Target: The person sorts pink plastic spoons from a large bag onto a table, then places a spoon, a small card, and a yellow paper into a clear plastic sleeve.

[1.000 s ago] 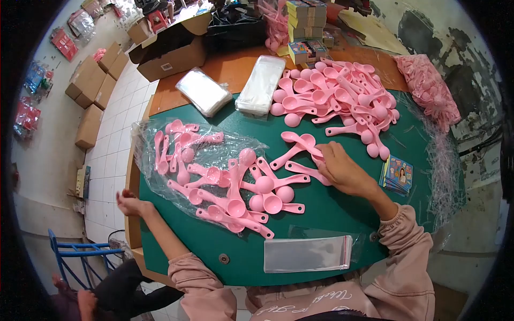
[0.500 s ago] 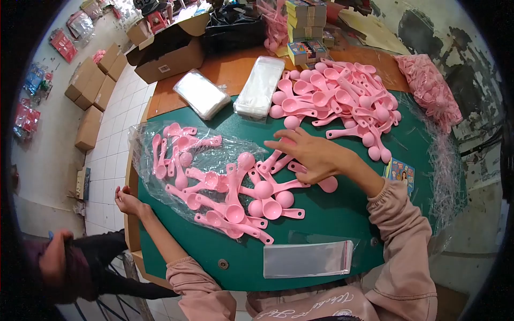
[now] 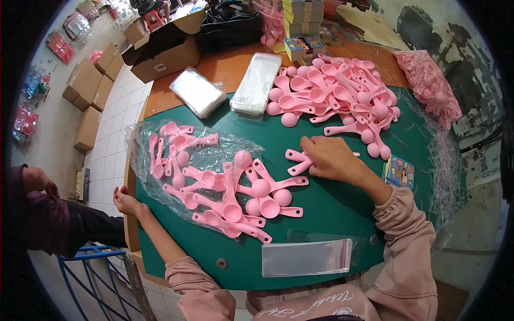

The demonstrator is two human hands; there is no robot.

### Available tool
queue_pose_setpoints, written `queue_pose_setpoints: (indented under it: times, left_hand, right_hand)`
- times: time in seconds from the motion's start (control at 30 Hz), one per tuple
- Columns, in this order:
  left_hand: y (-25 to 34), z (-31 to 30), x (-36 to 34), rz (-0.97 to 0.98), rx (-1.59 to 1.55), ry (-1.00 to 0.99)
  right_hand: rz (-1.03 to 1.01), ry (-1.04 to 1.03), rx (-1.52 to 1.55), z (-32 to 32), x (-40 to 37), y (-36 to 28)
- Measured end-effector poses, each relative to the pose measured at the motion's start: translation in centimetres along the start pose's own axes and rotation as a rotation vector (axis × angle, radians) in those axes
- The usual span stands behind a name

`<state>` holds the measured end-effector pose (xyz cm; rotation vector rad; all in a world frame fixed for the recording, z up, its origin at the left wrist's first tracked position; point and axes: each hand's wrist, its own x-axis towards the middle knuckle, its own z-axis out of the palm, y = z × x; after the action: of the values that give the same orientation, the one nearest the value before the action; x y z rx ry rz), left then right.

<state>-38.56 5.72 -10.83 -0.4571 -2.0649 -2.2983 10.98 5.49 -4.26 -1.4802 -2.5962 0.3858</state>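
Fingers of right hand (image 3: 338,159): spread earlier, now curled; grip cannot be told | pink spoons (image 3: 300,158) beneath, handles poking left | shirt script (image 3: 326,300) below fingers, partly illegible

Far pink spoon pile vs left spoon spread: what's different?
The far pile is bigger and heaped; the left spread is smaller and loosely scattered. The far pile reaches onto the orange surface; the left spread lies partly amid clear plastic. Both hold pink spoons, some bowl-up, some bowl-down.
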Motion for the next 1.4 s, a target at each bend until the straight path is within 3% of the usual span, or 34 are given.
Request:
queue_pose_setpoints:
  times: [0.17,0.27,0.33,0.4,0.47,0.57,0.7,0.77,1.0,1.1,1.17,1.3,1.4]
  left_hand:
    - [-1.0,-0.2,1.0,0.007,-0.006,-0.005]
    - [-0.9,-0.2,1.0,0.01,0.028,-0.002]
    - [-0.9,0.0,1.1,0.003,0.052,0.011]
    - [-1.3,-0.1,1.3,-0.002,0.003,0.013]
    - [-1.1,0.0,1.2,-0.008,0.004,0.006]
    - [-0.7,0.2,0.7,-0.022,-0.019,-0.006]
    - [-0.9,0.1,1.3,-0.017,-0.018,-0.015]
    - [-1.0,0.2,1.2,-0.022,-0.03,-0.016]
    - [-0.9,0.2,1.2,-0.025,-0.017,-0.022]
    - [-0.6,0.2,0.8,-0.029,0.009,-0.02]
    - [-0.7,0.3,0.9,-0.003,0.005,-0.039]
    - [-0.7,0.1,0.7,0.004,0.031,-0.019]
    - [-0.4,0.4,0.5,-0.001,0.002,-0.02]
  right_hand:
    - [0.028,0.287,-0.156,-4.4,2.5,3.8]
    - [0.104,0.215,-0.259,-6.9,4.7,6.6]
    - [0.144,0.475,-0.786,-6.3,5.1,7.2]
    - [0.037,0.515,-0.588,-4.6,4.7,4.7]
    - [-0.174,0.25,0.011,-2.2,2.9,-0.2]
    - [-0.238,0.058,0.219,1.1,1.2,-6.8]
    - [-0.085,0.133,0.166,3.5,1.2,-9.0]
    - [-0.01,-0.066,0.38,4.0,1.4,-8.1]
    - [-0.095,-0.059,0.44,2.3,-0.2,-6.4]
    - [-0.055,-0.149,0.506,1.5,-2.0,-7.5]
    - [0.015,-0.113,0.428,2.3,-3.2,-8.8]
    - [-0.1,0.055,0.279,3.8,-3.8,-9.5]
    - [-0.089,-0.011,0.238,3.7,-3.7,-9.4]
